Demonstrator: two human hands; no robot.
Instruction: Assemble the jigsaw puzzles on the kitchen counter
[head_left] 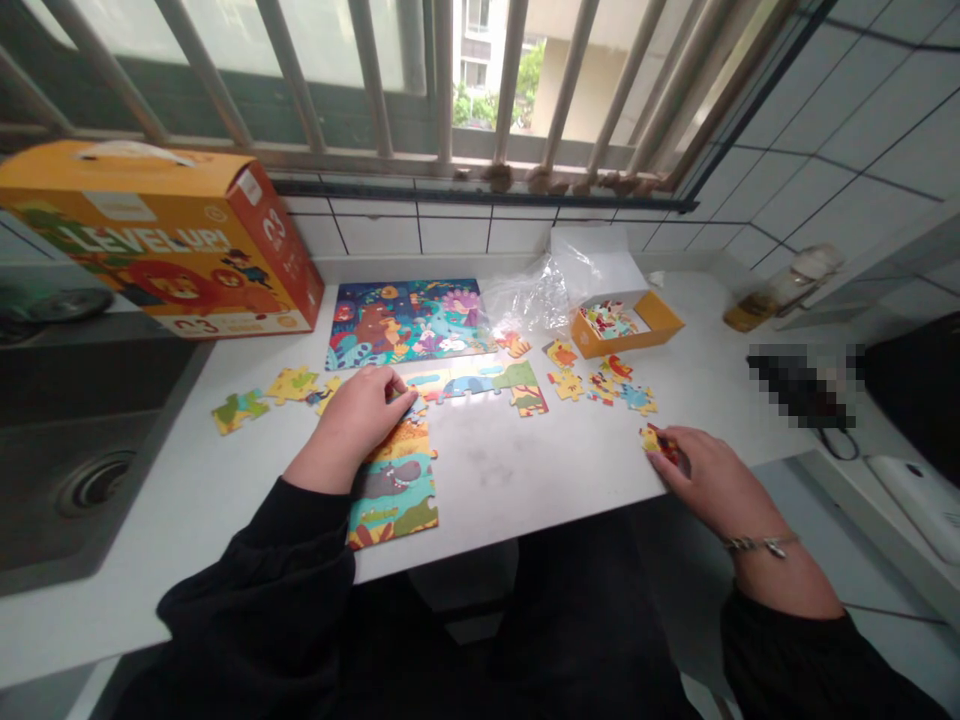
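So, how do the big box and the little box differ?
The big box stands closed with a handle on top; the little box is open, showing puzzle pieces inside. The big box has lettering and animal pictures; the little box's front is mostly plain orange. Both are largely orange.

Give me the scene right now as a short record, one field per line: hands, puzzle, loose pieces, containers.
Left hand: over the joined puzzle, fingers curled; any grip unclear
Right hand: pinching a puzzle piece near the front edge of the counter
Joined section: left column and top strip; corner partly covered by left hand
Loose pieces: left group and right group
Picture sheet: flat, behind the top strip
Small orange box: open, pieces inside
Large carton: upright, back left, marked LEVEL UP!
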